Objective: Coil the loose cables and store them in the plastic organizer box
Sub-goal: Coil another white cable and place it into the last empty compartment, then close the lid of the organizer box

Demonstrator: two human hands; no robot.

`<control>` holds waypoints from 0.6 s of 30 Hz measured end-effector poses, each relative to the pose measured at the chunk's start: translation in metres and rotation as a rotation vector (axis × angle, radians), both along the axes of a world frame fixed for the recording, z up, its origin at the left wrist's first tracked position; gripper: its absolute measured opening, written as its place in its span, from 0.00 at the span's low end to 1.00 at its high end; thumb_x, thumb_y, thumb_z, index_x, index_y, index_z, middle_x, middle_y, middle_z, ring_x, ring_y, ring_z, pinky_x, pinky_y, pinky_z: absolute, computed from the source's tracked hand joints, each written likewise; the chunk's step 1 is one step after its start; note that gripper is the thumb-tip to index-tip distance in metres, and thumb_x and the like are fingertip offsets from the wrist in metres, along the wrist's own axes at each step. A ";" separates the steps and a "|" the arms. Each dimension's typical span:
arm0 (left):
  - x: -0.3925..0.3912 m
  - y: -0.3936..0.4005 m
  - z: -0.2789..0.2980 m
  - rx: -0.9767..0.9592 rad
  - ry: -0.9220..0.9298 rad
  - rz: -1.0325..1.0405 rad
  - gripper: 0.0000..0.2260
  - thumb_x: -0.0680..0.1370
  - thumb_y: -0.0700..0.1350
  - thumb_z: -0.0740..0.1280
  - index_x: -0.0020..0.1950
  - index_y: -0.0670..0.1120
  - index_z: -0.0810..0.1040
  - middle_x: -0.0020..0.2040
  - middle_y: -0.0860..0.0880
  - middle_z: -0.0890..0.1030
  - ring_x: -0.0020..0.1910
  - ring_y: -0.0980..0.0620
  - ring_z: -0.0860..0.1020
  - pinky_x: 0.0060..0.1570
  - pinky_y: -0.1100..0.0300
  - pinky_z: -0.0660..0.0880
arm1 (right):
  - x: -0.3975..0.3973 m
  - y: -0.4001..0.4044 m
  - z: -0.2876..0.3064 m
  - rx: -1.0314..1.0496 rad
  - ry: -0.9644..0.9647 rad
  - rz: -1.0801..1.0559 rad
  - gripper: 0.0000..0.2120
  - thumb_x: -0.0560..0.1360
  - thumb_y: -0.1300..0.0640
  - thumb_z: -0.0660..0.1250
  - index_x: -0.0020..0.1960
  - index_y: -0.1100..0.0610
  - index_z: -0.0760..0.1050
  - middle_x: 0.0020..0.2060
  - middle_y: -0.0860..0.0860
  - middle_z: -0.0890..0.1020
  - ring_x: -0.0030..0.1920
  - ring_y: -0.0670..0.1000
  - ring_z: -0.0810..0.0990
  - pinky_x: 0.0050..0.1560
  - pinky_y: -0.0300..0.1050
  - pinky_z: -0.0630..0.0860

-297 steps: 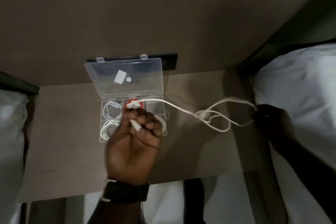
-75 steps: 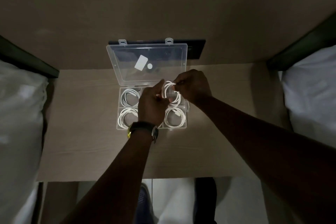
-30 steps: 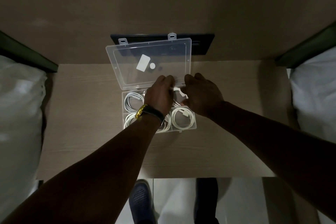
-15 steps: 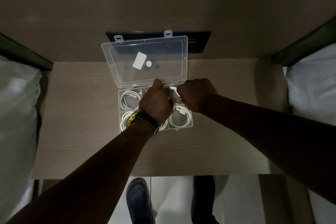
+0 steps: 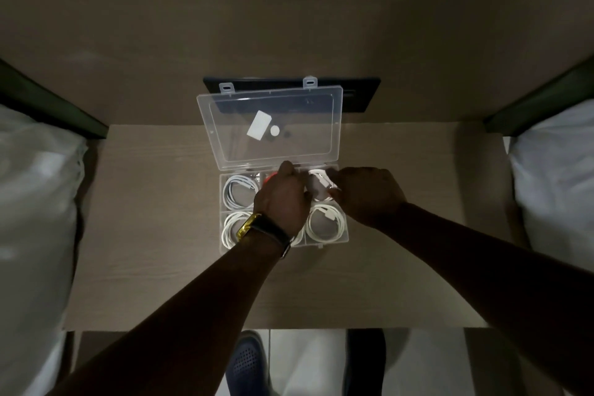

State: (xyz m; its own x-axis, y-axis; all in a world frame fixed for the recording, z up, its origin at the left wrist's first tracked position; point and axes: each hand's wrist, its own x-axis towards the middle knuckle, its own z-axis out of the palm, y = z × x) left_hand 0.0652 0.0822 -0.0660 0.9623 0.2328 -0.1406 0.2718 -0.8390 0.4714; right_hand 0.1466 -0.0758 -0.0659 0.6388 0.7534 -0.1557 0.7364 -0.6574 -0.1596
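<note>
A clear plastic organizer box [image 5: 346, 236] stands on the wooden table with its lid [image 5: 273, 128] tilted up at the back. White coiled cables fill its compartments: one at the back left [image 5: 238, 191], one at the front left [image 5: 233, 228], one at the front right [image 5: 326, 223]. Both hands are over the back right compartment. My left hand [image 5: 283, 201] and my right hand [image 5: 366, 196] press a white coiled cable [image 5: 318, 185] down into it between their fingertips. A small red item [image 5: 269, 178] shows in the back middle compartment.
The wooden table [image 5: 154, 228] sits between two beds with white bedding, left [image 5: 35, 202] and right [image 5: 556, 183]. A dark panel [image 5: 360, 95] is on the wall behind the lid. A shoe [image 5: 246, 363] shows on the floor below the table's near edge.
Ten seconds ago the cable lay loose across the table; it has since been coiled. Over the last second both hands have lowered the coil into the back right compartment.
</note>
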 end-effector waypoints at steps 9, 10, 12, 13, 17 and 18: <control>-0.010 0.071 0.022 -0.336 -0.470 0.655 0.07 0.71 0.32 0.64 0.46 0.39 0.79 0.47 0.37 0.82 0.48 0.37 0.80 0.53 0.46 0.77 | 0.033 0.014 0.035 0.803 0.483 -0.702 0.05 0.76 0.55 0.68 0.50 0.49 0.81 0.43 0.50 0.84 0.36 0.51 0.83 0.36 0.45 0.78; -0.006 0.086 0.024 -0.461 -0.487 0.808 0.08 0.72 0.32 0.64 0.48 0.38 0.79 0.50 0.34 0.82 0.51 0.36 0.80 0.56 0.42 0.76 | 0.038 0.020 0.043 0.903 0.618 -0.751 0.05 0.76 0.56 0.67 0.50 0.49 0.80 0.44 0.50 0.83 0.34 0.49 0.82 0.31 0.43 0.77; 0.002 0.105 0.033 -0.724 -0.438 0.994 0.09 0.75 0.37 0.65 0.55 0.41 0.78 0.57 0.38 0.81 0.57 0.39 0.79 0.61 0.43 0.74 | 0.043 0.029 0.056 1.004 0.811 -0.761 0.05 0.78 0.54 0.66 0.53 0.51 0.78 0.48 0.52 0.83 0.34 0.48 0.82 0.27 0.40 0.75; 0.005 0.108 0.038 -0.822 -0.421 0.992 0.08 0.78 0.41 0.65 0.56 0.44 0.78 0.56 0.42 0.81 0.56 0.43 0.79 0.60 0.47 0.75 | 0.042 0.032 0.061 1.020 0.859 -0.764 0.07 0.79 0.51 0.65 0.54 0.51 0.78 0.48 0.52 0.83 0.35 0.49 0.83 0.28 0.40 0.76; -0.016 0.098 0.065 -0.965 -0.452 0.858 0.11 0.80 0.53 0.62 0.44 0.53 0.83 0.46 0.52 0.84 0.49 0.53 0.81 0.50 0.57 0.75 | 0.017 0.020 0.073 1.155 0.951 -0.788 0.11 0.78 0.46 0.65 0.50 0.51 0.82 0.47 0.53 0.84 0.42 0.53 0.83 0.36 0.43 0.80; -0.030 0.095 0.067 -0.981 -0.466 0.821 0.13 0.80 0.55 0.61 0.45 0.54 0.83 0.47 0.53 0.85 0.51 0.53 0.82 0.52 0.57 0.76 | 0.004 0.011 0.073 1.176 0.952 -0.767 0.11 0.77 0.47 0.66 0.50 0.53 0.82 0.48 0.54 0.85 0.44 0.54 0.84 0.40 0.44 0.80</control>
